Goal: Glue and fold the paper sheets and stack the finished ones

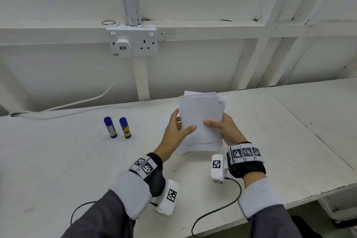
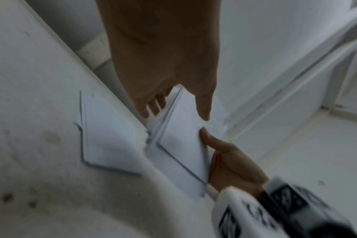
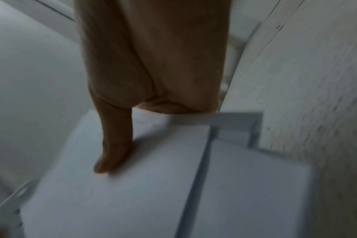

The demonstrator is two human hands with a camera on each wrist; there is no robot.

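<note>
A bundle of white paper sheets [image 1: 201, 121] stands tilted at the middle of the table, its lower edge down near the tabletop. My left hand [image 1: 179, 125] grips its left edge, thumb on the front and fingers behind. My right hand [image 1: 220, 127] grips the right edge the same way. In the left wrist view the bundle [image 2: 183, 140] sits between my left thumb [image 2: 204, 111] and the right hand [image 2: 232, 162]. The right wrist view shows my right thumb [image 3: 114, 153] pressed on the front sheet [image 3: 122, 201]. Two blue-capped glue sticks [image 1: 110, 127] [image 1: 125, 127] stand upright to the left.
More white sheets [image 2: 108, 133] lie flat on the table just left of the bundle. A double wall socket [image 1: 133, 41] with a plug and a white cable [image 1: 77, 102] is at the back. The white table [image 1: 289, 141] ends at a slanted front-right edge.
</note>
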